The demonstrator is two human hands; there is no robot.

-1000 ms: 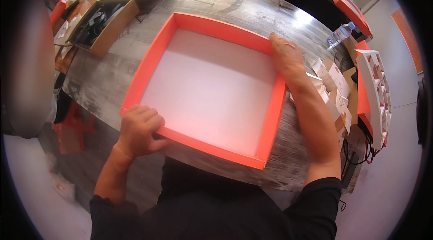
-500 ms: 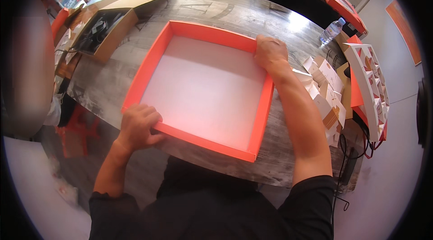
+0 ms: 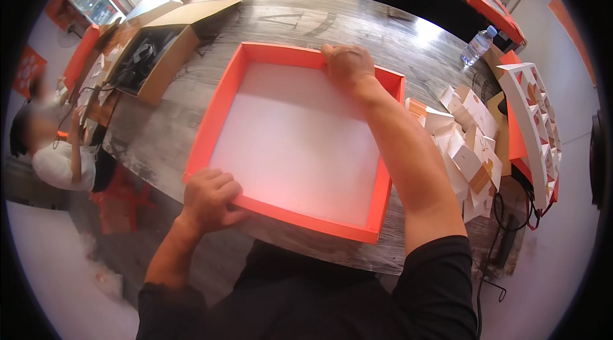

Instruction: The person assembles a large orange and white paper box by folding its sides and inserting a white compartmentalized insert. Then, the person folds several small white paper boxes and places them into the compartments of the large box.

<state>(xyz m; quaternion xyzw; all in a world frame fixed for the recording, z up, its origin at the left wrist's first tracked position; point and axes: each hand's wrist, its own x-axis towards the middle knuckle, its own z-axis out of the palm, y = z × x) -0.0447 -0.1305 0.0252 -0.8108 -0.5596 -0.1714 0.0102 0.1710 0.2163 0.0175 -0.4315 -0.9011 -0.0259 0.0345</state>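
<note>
A large shallow orange-red box tray point(image 3: 306, 217) with a whitish inside bottom lies on the grey wood-patterned table point(image 3: 281, 17), close to its front edge. My left hand point(image 3: 212, 198) is closed over the wall at the tray's near left corner, with the thumb outside along the near wall. Over the far wall, right of its middle, my right hand point(image 3: 350, 68) is closed with bent fingers. Its forearm crosses the tray's right side and hides part of that wall. Nothing lies inside the tray where I can see.
An open brown cardboard box point(image 3: 167, 62) with dark items stands at the left. On the right are folded white cartons point(image 3: 469, 139), a white divider grid point(image 3: 537, 129), a water bottle point(image 3: 479, 46) and an orange box point(image 3: 491, 8). Another person point(image 3: 60, 161) is beyond the left edge.
My right hand has slid left along the far wall, away from the far right corner. My left hand keeps its corner. The other person has come into view on the left.
</note>
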